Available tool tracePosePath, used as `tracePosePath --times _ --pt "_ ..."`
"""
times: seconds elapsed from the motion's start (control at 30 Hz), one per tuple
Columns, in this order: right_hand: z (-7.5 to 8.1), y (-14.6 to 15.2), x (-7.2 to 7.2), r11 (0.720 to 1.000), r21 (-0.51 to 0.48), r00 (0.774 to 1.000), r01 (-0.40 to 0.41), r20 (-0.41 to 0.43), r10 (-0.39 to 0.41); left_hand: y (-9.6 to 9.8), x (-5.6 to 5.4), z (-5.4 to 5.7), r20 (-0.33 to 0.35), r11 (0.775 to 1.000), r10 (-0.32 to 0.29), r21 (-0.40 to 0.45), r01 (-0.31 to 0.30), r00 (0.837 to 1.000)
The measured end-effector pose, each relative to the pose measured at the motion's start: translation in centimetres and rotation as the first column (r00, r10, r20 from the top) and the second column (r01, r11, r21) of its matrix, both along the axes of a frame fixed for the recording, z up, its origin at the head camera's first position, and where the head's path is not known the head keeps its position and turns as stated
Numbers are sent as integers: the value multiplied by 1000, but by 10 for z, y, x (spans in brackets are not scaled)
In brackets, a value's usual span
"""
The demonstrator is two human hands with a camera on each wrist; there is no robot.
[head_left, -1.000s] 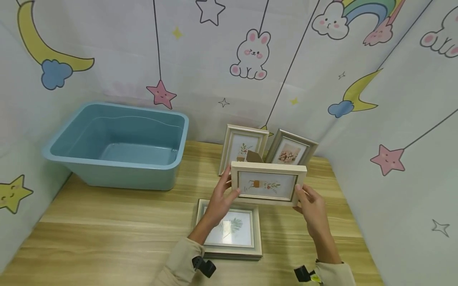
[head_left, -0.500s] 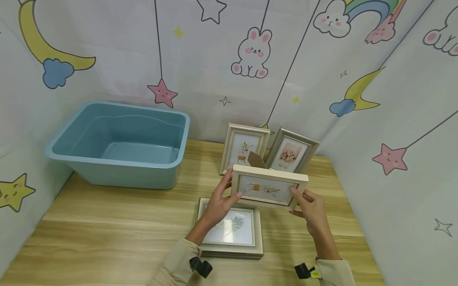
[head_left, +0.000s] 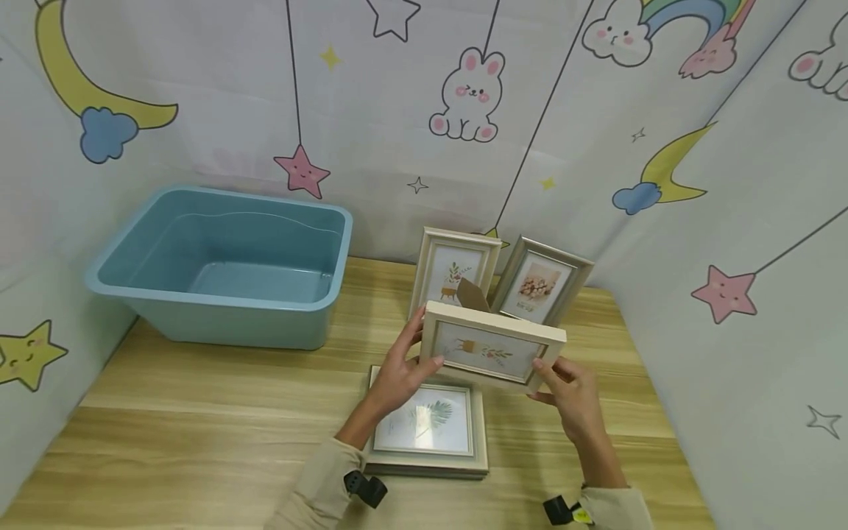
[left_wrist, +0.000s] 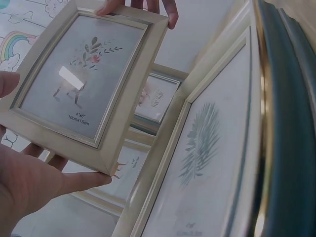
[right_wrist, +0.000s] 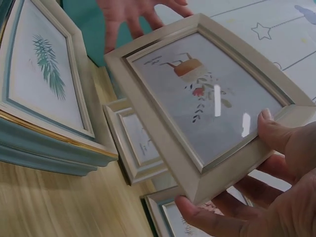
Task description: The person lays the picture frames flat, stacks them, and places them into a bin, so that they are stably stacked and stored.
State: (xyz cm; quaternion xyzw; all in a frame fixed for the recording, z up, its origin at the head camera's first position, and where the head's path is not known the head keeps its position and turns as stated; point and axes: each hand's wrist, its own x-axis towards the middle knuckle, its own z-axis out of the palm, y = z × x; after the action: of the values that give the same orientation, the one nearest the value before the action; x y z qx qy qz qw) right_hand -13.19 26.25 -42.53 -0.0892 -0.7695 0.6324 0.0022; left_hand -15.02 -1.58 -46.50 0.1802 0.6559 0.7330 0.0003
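Observation:
A cream picture frame [head_left: 486, 346] with a potted-plant print is held up sideways above the table, its brown back stand [head_left: 472, 296] swung out behind. My left hand [head_left: 397, 374] grips its left end, thumb at the front edge. At the other end my right hand [head_left: 575, 397] pinches it, thumb on the front and fingers behind, as the right wrist view shows. Below lies a stack of frames [head_left: 430, 427], a green leaf print on top. Behind stand a cream frame [head_left: 456, 266] with a plant print and a silver-toned frame [head_left: 543, 280] with a flower photo.
A blue plastic tub [head_left: 218, 265] stands on the wooden table [head_left: 199, 412] at the back left, nothing visible inside it. Cartoon-printed cloth walls [head_left: 384, 110] close off the back and both sides.
The held frame has tilted, its right end dipping lower, and has shifted slightly left with both hands. My right thumb has slid inward over its front. The standing frames have stayed put.

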Motion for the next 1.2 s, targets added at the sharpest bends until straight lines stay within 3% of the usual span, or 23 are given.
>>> tracePosePath --times 0.3,0.43,0.53,0.67,0.83,0.9,1.07,1.2 --pt "-17 -12 6 990 -143 982 -5 -188 -23 -12 -7 9 -75 992 -27 -125 18 997" --pt "-24 -18 8 986 -159 960 -53 -280 7 -19 -16 15 -105 987 -95 -136 81 990" --pt "-29 -21 10 983 -162 939 -87 -342 26 -26 -23 19 -136 980 -173 -122 157 976" --pt "-36 -25 14 977 -173 915 -120 -401 42 -37 -32 24 -148 954 -293 -106 280 944" --pt "-45 -31 20 973 -167 885 -159 -462 65 -51 -39 30 -173 902 -432 -93 422 885" --pt "-48 -33 21 967 -150 857 -204 -505 103 -55 -41 33 -200 879 -478 -101 467 855" --pt "-55 -35 18 934 -149 761 -324 -628 164 -60 -40 44 -248 834 -551 -145 532 796" --pt "-56 -36 16 929 -163 716 -333 -685 136 -60 -36 51 -280 832 -555 -189 521 783"
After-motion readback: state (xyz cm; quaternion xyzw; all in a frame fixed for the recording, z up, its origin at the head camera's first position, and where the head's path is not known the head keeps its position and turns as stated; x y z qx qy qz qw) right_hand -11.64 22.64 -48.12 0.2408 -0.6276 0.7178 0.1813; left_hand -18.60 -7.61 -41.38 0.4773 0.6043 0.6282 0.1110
